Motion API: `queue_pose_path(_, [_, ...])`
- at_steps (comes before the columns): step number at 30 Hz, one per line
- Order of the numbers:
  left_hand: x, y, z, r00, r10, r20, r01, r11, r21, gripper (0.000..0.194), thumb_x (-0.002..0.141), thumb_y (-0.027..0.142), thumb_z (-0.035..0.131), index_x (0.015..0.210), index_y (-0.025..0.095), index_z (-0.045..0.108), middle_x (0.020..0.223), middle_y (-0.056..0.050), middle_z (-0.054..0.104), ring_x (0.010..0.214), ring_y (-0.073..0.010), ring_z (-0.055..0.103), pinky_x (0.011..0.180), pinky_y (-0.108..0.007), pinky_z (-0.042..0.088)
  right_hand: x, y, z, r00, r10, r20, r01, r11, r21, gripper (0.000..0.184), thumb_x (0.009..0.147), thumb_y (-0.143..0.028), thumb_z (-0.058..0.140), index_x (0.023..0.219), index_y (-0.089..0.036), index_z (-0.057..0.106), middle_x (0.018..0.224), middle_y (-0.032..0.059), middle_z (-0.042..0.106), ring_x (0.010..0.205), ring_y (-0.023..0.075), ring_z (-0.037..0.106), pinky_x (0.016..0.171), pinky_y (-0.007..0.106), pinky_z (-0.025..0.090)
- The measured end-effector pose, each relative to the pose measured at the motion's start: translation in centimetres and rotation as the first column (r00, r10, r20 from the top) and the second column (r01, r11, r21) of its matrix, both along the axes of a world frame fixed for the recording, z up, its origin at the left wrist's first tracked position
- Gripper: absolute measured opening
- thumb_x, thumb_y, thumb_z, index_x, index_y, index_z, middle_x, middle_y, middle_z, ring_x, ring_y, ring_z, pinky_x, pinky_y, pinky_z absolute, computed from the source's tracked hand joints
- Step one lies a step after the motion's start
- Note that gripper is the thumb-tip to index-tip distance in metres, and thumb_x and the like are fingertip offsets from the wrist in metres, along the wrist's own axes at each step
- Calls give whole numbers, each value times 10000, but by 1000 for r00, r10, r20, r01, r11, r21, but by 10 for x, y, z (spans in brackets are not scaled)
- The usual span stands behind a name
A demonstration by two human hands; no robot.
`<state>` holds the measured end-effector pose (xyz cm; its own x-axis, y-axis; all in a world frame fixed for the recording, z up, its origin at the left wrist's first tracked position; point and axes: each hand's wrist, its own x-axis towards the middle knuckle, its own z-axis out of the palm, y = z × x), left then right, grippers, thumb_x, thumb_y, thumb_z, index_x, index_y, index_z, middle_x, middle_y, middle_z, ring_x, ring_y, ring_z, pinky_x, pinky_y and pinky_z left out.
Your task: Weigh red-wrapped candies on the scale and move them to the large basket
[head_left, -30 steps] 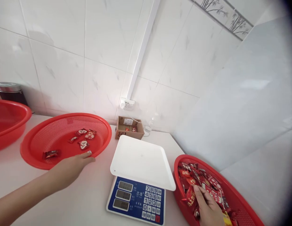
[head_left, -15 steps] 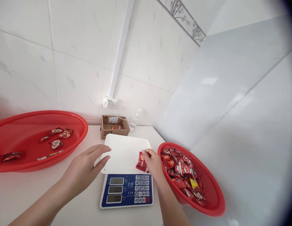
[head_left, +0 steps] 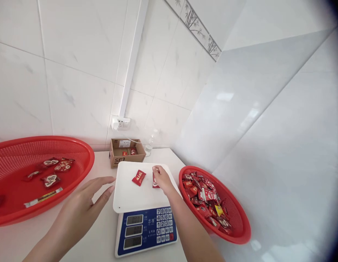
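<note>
My right hand [head_left: 163, 179] is over the white pan [head_left: 131, 202] of a digital scale, its fingers closed on a red wrapped candy [head_left: 155, 183], partly hidden behind them. Beside it another red wrapped candy [head_left: 139, 177] with pale lettering lies alone on the pan. My left hand [head_left: 85, 202] holds nothing; thumb and fingers are apart, with the fingertips at the pan's left edge. Below the pan, the scale's blue panel [head_left: 149, 223] carries displays and a keypad, partly covered by my right forearm.
On the right, a red basket [head_left: 241, 234] holds many wrapped candies. Another red basket [head_left: 88, 156] at left has several packets in it. Behind the scale are a cardboard box [head_left: 131, 158] with small red packets, a clear bottle [head_left: 150, 142] and a wall socket [head_left: 121, 123].
A red candy now lies on the pan. My right hand has moved farther back over the pan, and the view has shifted slightly. My left hand stays open beside the scale.
</note>
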<state>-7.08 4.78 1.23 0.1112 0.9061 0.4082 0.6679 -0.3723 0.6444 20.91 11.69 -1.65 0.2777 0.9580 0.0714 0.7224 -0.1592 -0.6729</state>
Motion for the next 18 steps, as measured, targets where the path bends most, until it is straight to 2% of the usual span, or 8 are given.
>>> queue_pose_path(1, [-1,1,0,1000,-2,3,2,1000,9,402,825,582,456,1030,305,664,1066,2,722,917,-193,678,722,-242,551,-3,-2,0,999,18,29,-18,1000,-7,410,920,-390,402,1246,-176,527,1273,129,563,1189,219,519,993,370,392])
queue_pose_path(3, [-1,1,0,1000,-17,9,17,1000,18,406,825,578,458,1028,297,668,1054,0,726,905,-190,682,708,-229,550,-10,-6,-2,995,68,78,-65,997,-42,510,882,-384,498,1358,-207,444,1467,132,375,1386,267,264,1104,478,219])
queue_pose_path(5, [-1,1,1,999,-38,14,38,999,22,408,831,570,453,1031,288,669,1044,-2,729,843,-179,689,668,-220,549,-18,-11,-3,977,165,132,-146,979,-141,580,871,-440,514,1409,-265,385,1550,101,217,1436,301,59,1109,571,93])
queue_pose_path(7, [1,0,1,999,-49,12,49,999,20,411,835,569,447,1030,282,668,1029,-5,731,757,-166,688,624,-221,545,-26,-14,-4,942,280,182,-228,937,-263,600,890,-519,444,1439,-308,325,1578,75,114,1436,311,-30,1096,602,50])
queue_pose_path(9, [2,0,-1,999,-53,12,52,998,17,415,834,574,447,1026,280,668,1022,-9,732,740,-164,688,620,-225,548,-33,-15,-6,901,368,231,-279,898,-342,613,906,-556,376,1460,-316,272,1584,70,77,1433,316,-47,1095,602,38])
queue_pose_path(11, [2,0,-4,998,-61,7,61,998,4,417,836,578,445,1034,283,663,1035,-11,729,778,-171,696,638,-227,555,-37,-15,-7,875,401,271,-299,888,-348,617,906,-561,363,1461,-304,276,1576,80,126,1433,329,2,1093,605,48])
queue_pose_path(15, [2,2,-11,997,-68,-23,68,998,-3,428,836,587,442,1076,296,643,1087,-10,717,888,-188,697,658,-223,560,-37,-17,-9,857,407,315,-326,903,-279,583,918,-509,356,1443,-255,332,1541,90,255,1424,311,124,1103,569,141])
queue_pose_path(18, [1,5,-18,997,-54,-57,55,998,17,376,845,546,459,1063,307,650,1026,1,736,779,-164,706,615,-206,548,-22,-21,-8,879,375,295,-330,924,-191,584,914,-504,381,1432,-234,365,1558,84,201,1431,290,110,1120,490,188])
